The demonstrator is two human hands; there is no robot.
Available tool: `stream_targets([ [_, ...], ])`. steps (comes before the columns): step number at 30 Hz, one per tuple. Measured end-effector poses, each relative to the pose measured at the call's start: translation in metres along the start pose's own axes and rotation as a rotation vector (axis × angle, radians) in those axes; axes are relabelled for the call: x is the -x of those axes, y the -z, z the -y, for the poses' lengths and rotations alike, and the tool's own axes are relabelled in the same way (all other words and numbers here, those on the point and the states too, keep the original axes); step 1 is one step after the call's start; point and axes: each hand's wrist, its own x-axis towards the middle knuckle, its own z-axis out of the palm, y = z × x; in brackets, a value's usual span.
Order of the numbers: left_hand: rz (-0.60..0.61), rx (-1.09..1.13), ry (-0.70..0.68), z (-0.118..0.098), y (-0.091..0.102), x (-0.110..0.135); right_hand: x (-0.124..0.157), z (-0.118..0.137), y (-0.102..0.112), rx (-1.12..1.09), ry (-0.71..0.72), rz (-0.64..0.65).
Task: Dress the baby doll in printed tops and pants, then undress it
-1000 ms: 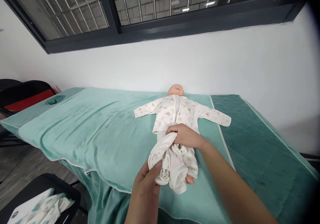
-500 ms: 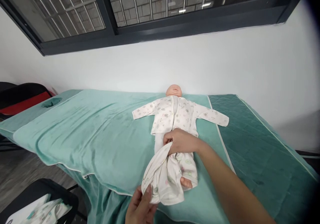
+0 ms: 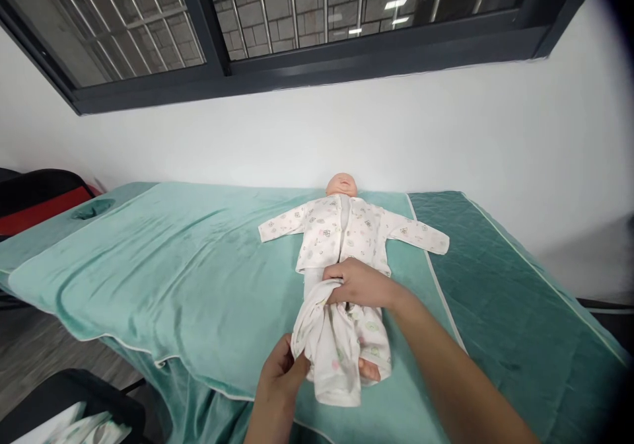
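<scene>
A baby doll (image 3: pixel 341 185) lies on its back, head toward the wall, in a white printed jacket (image 3: pixel 324 229) with both sleeves spread out. White printed baby trousers (image 3: pixel 337 365) are bunched over its lower legs. On the right, one bare foot (image 3: pixel 369 369) shows at the leg opening; the other foot is hidden in the cloth. My right hand (image 3: pixel 359 281) is closed on the trousers' upper edge, just below the jacket hem. Lower down on the left, my left hand (image 3: pixel 284 371) pinches the outer edge of the same trousers between thumb and fingers.
The doll rests on a bed with a light green cover (image 3: pixel 198 265), its darker green end (image 3: pixel 475 259) to the right. Folded printed cloth lies on a black chair (image 3: pixel 74 391) at lower left. A red and black chair (image 3: pixel 44 199) stands behind. A barred window (image 3: pixel 297 14) is above.
My left hand has moved up and slightly right along the trousers, drawing their left edge closer to the doll's leg. The right hand keeps its grip. The view has shifted slightly.
</scene>
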Motion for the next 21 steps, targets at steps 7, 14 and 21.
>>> stream_targets([
  [7,0.163,-0.044,0.024,-0.025,0.004,-0.015,0.005,0.003,0.011,0.06,0.045,0.066],
  [14,0.265,-0.316,-0.153,-0.046,0.02,-0.042,0.007,0.007,0.012,0.123,0.052,0.06],
  [21,0.062,-0.274,-0.124,-0.045,0.021,-0.045,0.008,0.012,0.01,0.07,0.027,0.083],
])
